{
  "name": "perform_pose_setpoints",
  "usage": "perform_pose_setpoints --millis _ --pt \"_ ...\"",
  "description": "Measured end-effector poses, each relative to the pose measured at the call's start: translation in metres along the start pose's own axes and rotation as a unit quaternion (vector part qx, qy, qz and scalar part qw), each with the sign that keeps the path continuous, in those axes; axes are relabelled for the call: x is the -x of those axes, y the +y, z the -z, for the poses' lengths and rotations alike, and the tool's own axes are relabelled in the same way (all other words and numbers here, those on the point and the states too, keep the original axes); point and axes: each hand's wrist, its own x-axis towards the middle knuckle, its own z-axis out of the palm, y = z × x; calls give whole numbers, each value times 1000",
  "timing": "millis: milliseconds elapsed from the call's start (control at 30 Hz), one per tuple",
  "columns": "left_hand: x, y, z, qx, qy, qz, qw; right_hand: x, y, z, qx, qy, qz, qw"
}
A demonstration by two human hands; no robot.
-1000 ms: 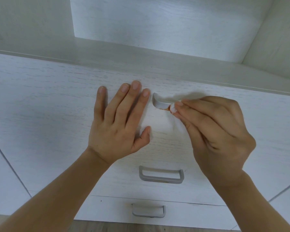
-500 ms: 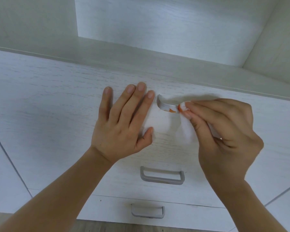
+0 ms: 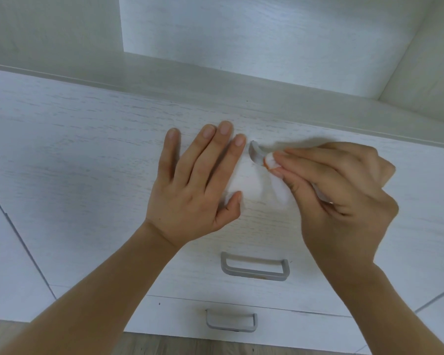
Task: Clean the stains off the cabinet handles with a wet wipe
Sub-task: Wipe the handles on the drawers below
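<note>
The white wood-grain cabinet front (image 3: 87, 155) fills most of the view, with an open shelf recess above it and three grey handles stacked down its drawers. The left hand (image 3: 192, 190) lies flat and open on the top drawer face, fingers straight and pressing the panel, just left of the top handle (image 3: 255, 155). The right hand (image 3: 344, 201) comes in from the right with its fingers curled, pinching a bunched wet wipe (image 3: 271, 161) between fingertips and thumb; the wipe's tip touches the handle bar close to its left bend. Only that left end of the handle shows; the rest is hidden under the right hand's fingers. The handle's long axis runs left to right across the drawer, so the stroke likely has to travel along that line, and the right hand already sits over it while the left hand is merely alongside, bracing. A trace of orange shows on the wipe at the contact point, which suggests stain is lifting. Below, the middle handle (image 3: 254, 269) shows a small orange mark along its lower edge and looks uncleaned, and the bottom handle (image 3: 231, 321) sits lower down, untouched.
</note>
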Motion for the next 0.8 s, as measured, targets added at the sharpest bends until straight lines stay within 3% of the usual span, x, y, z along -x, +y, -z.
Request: perform_pose_setpoints --millis 300,667,800 --pt "-1 0 1 2 -1 1 1000 4 -5 7 9 30 -60 998" --pt "-1 -1 2 5 -4 0 1000 4 5 0 27 14 24 999" --pt "0 0 1 3 -5 -1 1000 2 0 -5 6 24 18 1000"
